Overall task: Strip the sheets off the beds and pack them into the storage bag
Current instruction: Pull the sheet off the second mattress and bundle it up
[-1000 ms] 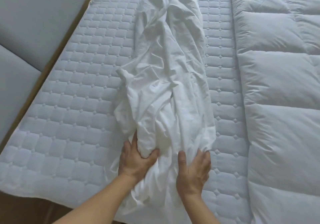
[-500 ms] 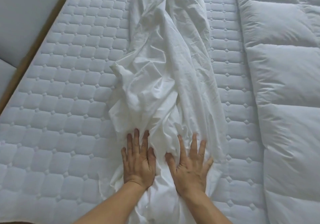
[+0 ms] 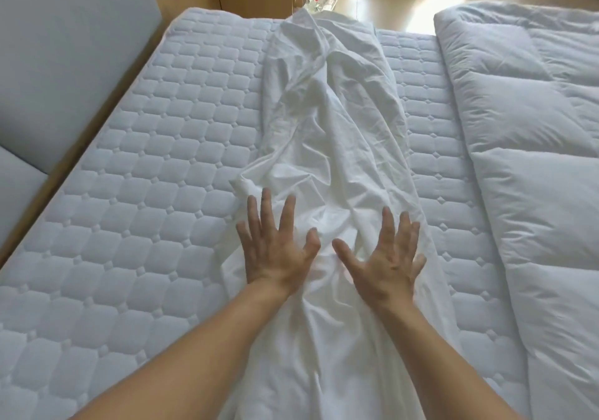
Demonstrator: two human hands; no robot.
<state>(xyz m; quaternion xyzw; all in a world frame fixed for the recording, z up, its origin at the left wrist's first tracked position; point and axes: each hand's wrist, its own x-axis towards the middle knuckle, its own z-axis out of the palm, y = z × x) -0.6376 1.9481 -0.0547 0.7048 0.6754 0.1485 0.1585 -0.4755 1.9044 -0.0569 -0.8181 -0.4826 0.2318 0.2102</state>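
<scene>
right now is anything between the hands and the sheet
Nothing visible. The left hand and right hand are spread open directly over the bunched sheet, which lies along the mattress.

no readable text, labels, brands or numbers anywhere in view

Crumpled white cotton sheet (image 3: 327, 134) lies gathered in a long, wrinkled strip down the middle of the quilted white mattress (image 3: 146, 192), detached, loosely bunched.
</scene>
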